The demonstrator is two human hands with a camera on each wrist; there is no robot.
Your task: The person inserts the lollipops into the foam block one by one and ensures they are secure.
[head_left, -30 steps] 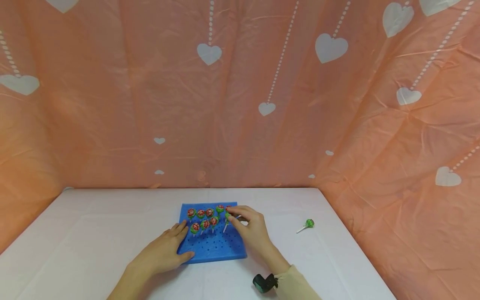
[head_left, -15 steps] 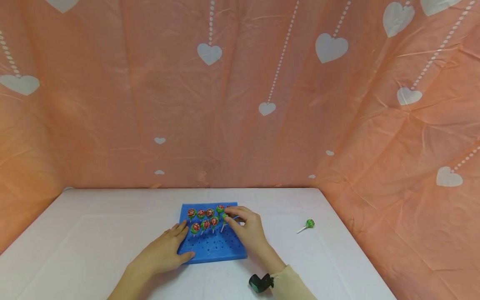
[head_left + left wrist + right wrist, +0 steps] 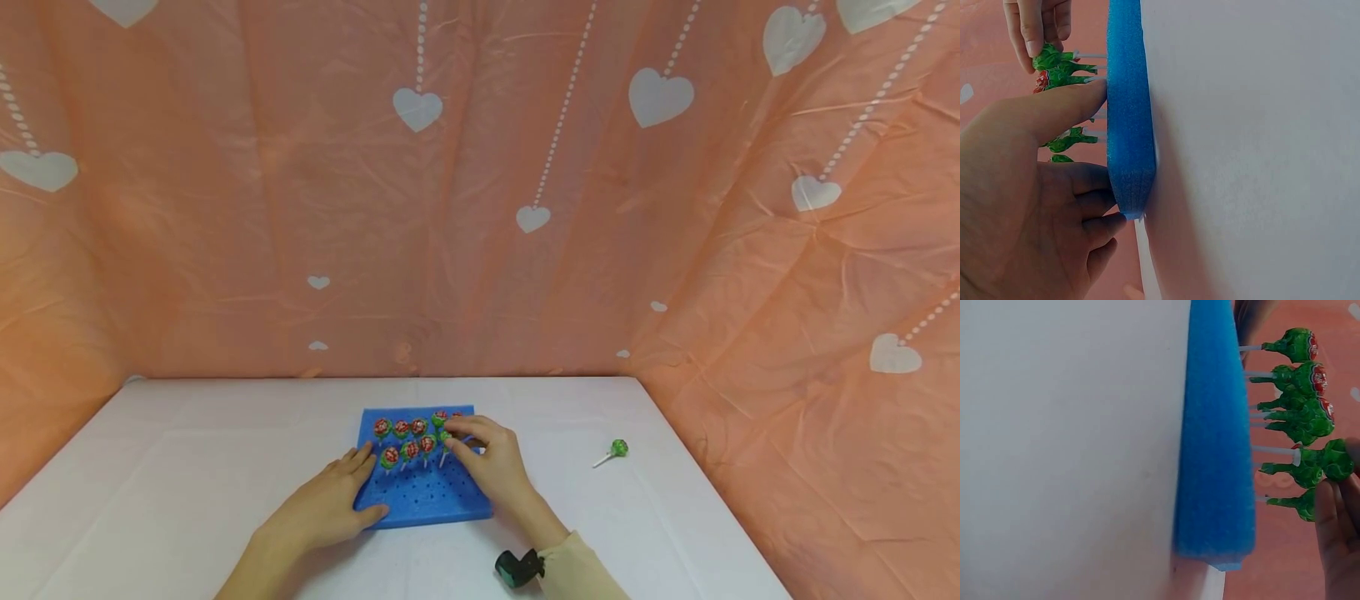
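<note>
A blue foam board [image 3: 431, 508] dotted with small holes lies on the white table. Several lollipops [image 3: 409, 450] in green and red wrappers stand in it by their white sticks, in two rows. Thumb and fingertips of my right hand [image 3: 492, 463] pinch another lollipop [image 3: 1337, 459] by its wrapped head, at the right end of the nearer row. Its stick points down at the board; whether the tip is in a hole I cannot tell. My left hand [image 3: 330, 502] rests along the board's left side, fingers extended, thumb on the near edge [image 3: 1132, 125].
One loose lollipop [image 3: 618, 448] lies on the table [image 3: 675, 533] to the right of the board. A black wrist device [image 3: 519, 568] sits at the right sleeve. Behind the table hangs an orange curtain [image 3: 465, 292] with white hearts.
My right hand has shifted slightly left with the pinched lollipop, whose stick now stands more upright, closer to the row's other lollipops. The left hand and board stay in place.
</note>
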